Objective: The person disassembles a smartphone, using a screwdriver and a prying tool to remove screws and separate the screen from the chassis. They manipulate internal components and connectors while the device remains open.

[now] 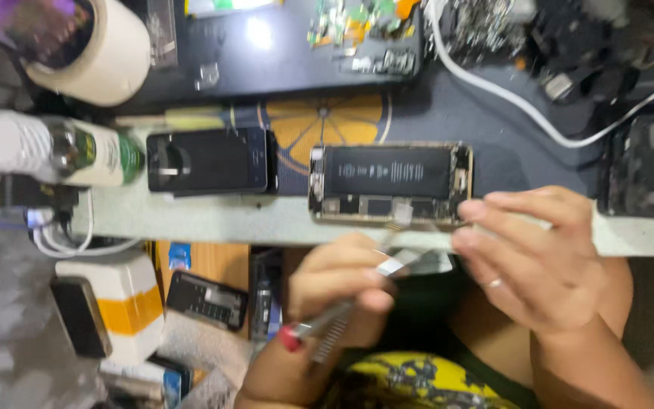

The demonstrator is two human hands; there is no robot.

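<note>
A roll of cream tape (96, 53) sits at ten o'clock, with a white bottle banded in green (62, 149) lying on its side just below it. Beside the bottle, toward the centre, rests a dark phone screen panel (210, 160) on the surface (213, 221). A mat printed with an orange slice (327, 125) shows at twelve o'clock. A white cable (509, 95) curves across at one o'clock. At three o'clock lies another opened device (649, 163). At eight o'clock stands a white box with an orange band (126, 303).
</note>
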